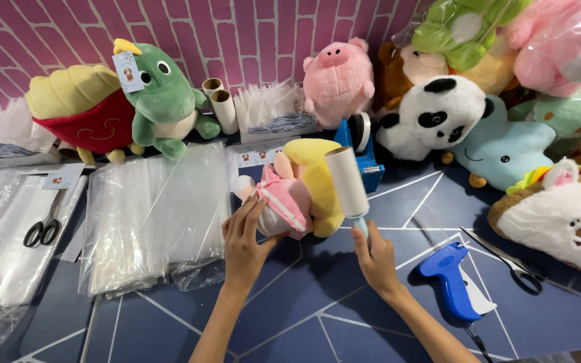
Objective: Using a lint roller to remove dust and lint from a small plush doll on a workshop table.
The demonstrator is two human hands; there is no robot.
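My left hand pins the pink-and-yellow doll on the blue table. My right hand grips the lint roller, resting against its yellow side. Best: hold firm, short even strokes.

Bright, even light from overhead, colours saturated. Soft short shadows under left hand and right hand on blue bench. Glare patches on clear plastic bags, esp. left stack. Wide-angle lens: brick wall lines bow, plush toys at rt edge stretched. Focus sharp mid-frame, slight softness toward corners. No motion blur.
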